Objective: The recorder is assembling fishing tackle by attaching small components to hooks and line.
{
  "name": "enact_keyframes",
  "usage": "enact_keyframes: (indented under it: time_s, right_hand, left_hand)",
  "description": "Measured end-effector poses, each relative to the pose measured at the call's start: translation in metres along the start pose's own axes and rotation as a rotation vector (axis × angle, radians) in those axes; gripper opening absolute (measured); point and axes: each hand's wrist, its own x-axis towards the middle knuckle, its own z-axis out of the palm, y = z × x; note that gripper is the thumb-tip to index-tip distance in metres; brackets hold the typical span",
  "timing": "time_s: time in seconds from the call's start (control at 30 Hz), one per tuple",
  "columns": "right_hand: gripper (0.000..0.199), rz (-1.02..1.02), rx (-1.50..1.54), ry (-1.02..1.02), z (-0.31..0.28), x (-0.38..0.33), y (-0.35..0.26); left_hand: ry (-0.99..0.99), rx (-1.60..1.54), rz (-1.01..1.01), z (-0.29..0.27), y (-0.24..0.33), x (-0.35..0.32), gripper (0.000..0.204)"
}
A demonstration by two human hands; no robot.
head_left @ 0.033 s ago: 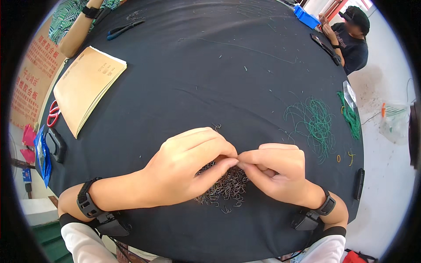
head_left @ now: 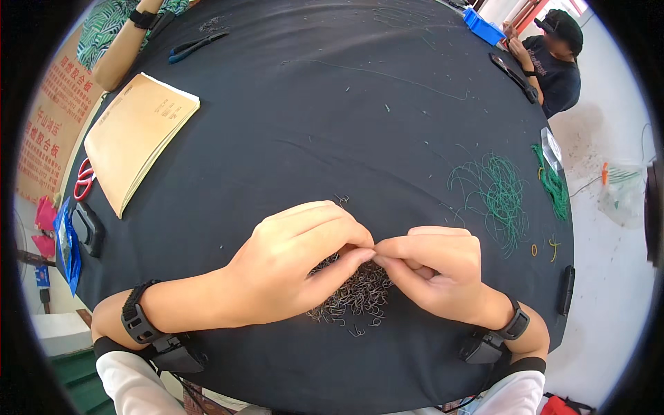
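My left hand and my right hand meet fingertip to fingertip over the near middle of the table. Each has its thumb and forefinger pinched together. Whatever lies between the tips is hidden or too small to make out. Under and between them sits a pile of small dark fish hooks, partly covered by my left hand. One or two hooks lie apart, just beyond my left knuckles, and a few more are loose at the pile's near edge.
Black cloth covers the table. Tangled green line and a green bundle lie right. Left are a tan notebook, red-handled scissors and a blue packet. Two people sit beyond, near a blue bin and dark-handled cutters.
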Motion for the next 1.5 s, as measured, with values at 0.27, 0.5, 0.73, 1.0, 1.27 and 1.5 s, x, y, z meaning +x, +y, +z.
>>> enact_keyframes:
  time_s: [0.27,0.5,0.73,1.0,1.27,1.5]
  right_hand:
    - [0.009,0.117,0.077,-0.015,-0.0027,-0.0005,-0.0014]
    - [0.01,0.015,0.004,-0.001,-0.0011,-0.0005,0.0021]
    - [0.011,-0.012,-0.038,0.009,-0.0005,-0.0001,0.0015]
    - [0.003,0.303,0.177,-0.048,-0.0034,-0.0018,-0.0026]
    - [0.003,0.263,0.258,0.075,-0.0026,-0.0021,0.0014]
    - [0.002,0.202,0.209,0.041,0.0015,-0.004,0.0041]
  left_hand:
    - [-0.006,-0.377,-0.408,-0.0006,0.0028,-0.0011,0.01]
    - [-0.042,-0.129,-0.161,-0.0019,0.0052,0.0,0.014]
    - [-0.016,-0.046,-0.057,0.0005,-0.0007,0.0002,0.013]
    - [0.019,-0.063,-0.072,-0.0013,-0.0003,0.0007,0.012]
    - [0.045,0.007,-0.039,-0.0018,-0.0024,0.0011,0.014]
    - [0.033,0.009,-0.007,-0.0002,-0.0029,0.0003,0.014]
